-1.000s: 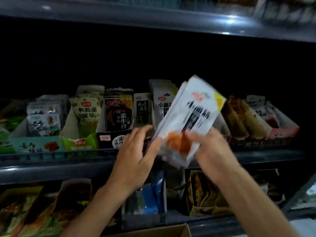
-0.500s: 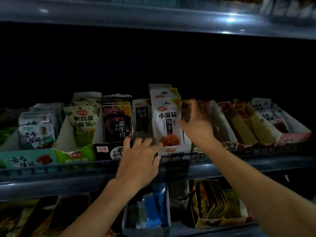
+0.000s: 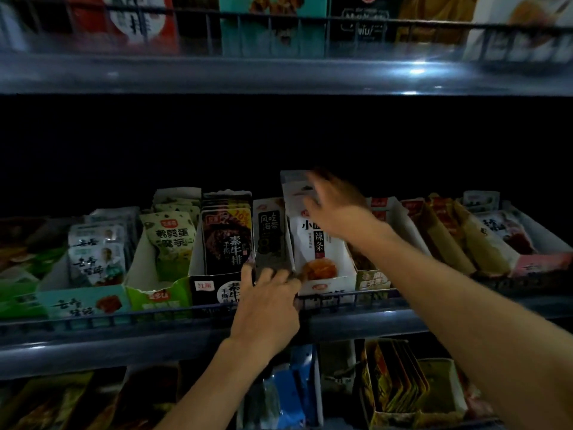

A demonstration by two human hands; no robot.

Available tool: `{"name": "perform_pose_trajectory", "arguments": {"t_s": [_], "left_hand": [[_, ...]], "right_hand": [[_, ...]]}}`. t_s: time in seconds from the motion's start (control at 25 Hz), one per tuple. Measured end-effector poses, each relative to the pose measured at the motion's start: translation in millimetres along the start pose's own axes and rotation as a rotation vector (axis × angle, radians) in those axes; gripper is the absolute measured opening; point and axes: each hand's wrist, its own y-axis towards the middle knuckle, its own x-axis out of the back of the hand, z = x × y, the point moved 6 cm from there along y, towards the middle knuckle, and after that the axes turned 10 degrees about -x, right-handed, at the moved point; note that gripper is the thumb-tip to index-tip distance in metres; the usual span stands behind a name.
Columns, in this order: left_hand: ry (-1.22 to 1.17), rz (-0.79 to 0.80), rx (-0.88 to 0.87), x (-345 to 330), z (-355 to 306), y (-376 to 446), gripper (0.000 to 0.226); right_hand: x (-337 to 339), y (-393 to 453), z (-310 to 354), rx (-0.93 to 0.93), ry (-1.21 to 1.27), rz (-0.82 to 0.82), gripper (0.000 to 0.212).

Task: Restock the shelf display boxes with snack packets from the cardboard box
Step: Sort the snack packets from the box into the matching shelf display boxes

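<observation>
The white snack packets (image 3: 314, 243) stand upright in their white display box (image 3: 325, 282) on the middle shelf (image 3: 155, 339), at the centre of the view. The right hand (image 3: 336, 209) lies over the upper part of the front packet, fingers stretched toward 11 o'clock across the packet tops and blurred; it looks released, grasping nothing, though the blur leaves some doubt. The packets' printed face shows just below the hand, at its 6 o'clock. The left hand (image 3: 268, 301) rests at the shelf's front rail, at 7 o'clock from the packets, its straight fingers touching the lower front of the narrow grey seaweed box (image 3: 269, 234) beside the black display box (image 3: 217, 290). At 3 o'clock, a row of brown packets (image 3: 446, 237) leans back.
</observation>
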Motion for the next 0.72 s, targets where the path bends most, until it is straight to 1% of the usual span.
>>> {"name": "perform_pose_trajectory", "arguments": {"t_s": [0.08,0.16,0.2,0.24,0.32,0.36,0.4,0.44,0.48,0.56,0.64,0.68,0.72], "left_hand": [[0.020,0.009,-0.011,-2,1,-1,0.043],[0.049,0.015,-0.025,-3,4,-2,0.048],[0.049,0.014,-0.036,-4,5,-2,0.050],[0.045,0.009,-0.046,-4,4,-1,0.052],[0.030,-0.003,-0.042,-7,6,0,0.054],[0.034,-0.008,-0.037,-9,7,0,0.054],[0.042,-0.014,-0.034,-10,7,-1,0.053],[0.050,-0.029,-0.038,-9,8,-2,0.053],[0.061,-0.037,-0.049,-6,8,-4,0.054],[0.075,-0.062,-0.076,-2,6,-3,0.062],[0.088,-0.061,-0.086,-11,2,-22,0.071],[0.056,-0.135,-0.086,-17,0,-40,0.070],[-0.023,-0.232,-0.048,-29,0,-68,0.065]], "right_hand": [[-1,30,12,-0.003,-0.044,0.070,0.064],[-20,39,12,-0.014,-0.108,0.224,0.063],[-28,38,8,-0.026,-0.149,0.250,0.060],[-29,34,5,-0.027,-0.184,0.200,0.058],[-17,21,2,0.014,-0.212,-0.050,0.054],[-10,9,-1,0.048,-0.195,-0.154,0.049],[-5,-8,-3,0.096,-0.146,-0.224,0.043],[-4,-29,-6,0.136,-0.090,-0.258,0.040],[-8,-55,-10,0.138,-0.037,-0.237,0.041],[-28,-113,-15,0.077,0.068,-0.154,0.046],[-58,-181,-10,0.029,0.142,-0.063,0.044],[-78,-213,-10,-0.011,0.177,0.002,0.039],[-102,-244,-11,-0.054,0.213,0.115,0.032]]}}
